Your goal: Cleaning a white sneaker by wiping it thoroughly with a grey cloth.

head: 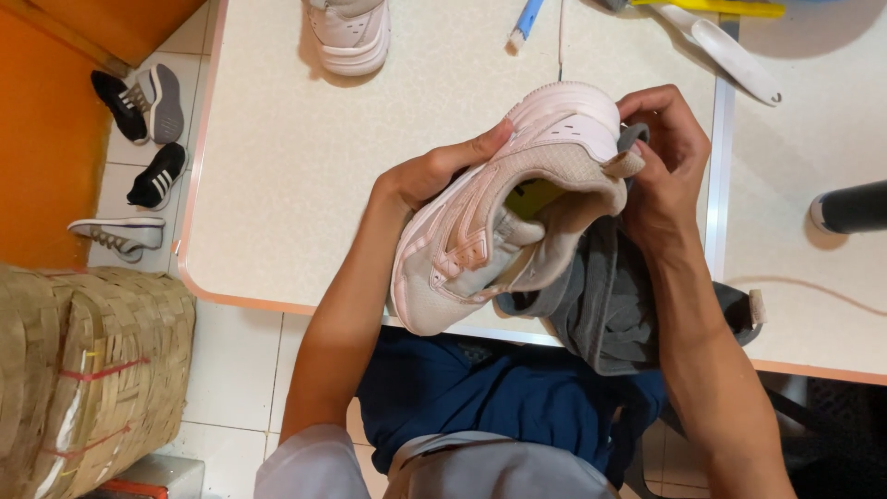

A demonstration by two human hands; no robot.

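A pale pink sneaker [480, 222] is held over the near edge of a speckled white table [277, 166], toe toward me and heel away. My left hand [434, 171] grips its side from the left, thumb lying along the upper. My right hand [665, 157] presses a grey cloth [601, 296] against the heel collar. The cloth hangs down from the heel over the table edge. The shoe's opening shows a yellowish insole [536, 196].
A second pale sneaker [351, 37] stands at the table's far edge, near a blue-handled brush [527, 20] and a white shoehorn [739, 60]. A dark cylinder [850, 208] lies at right. Several shoes [139, 139] sit on the tiled floor at left, beside woven baskets [92, 370].
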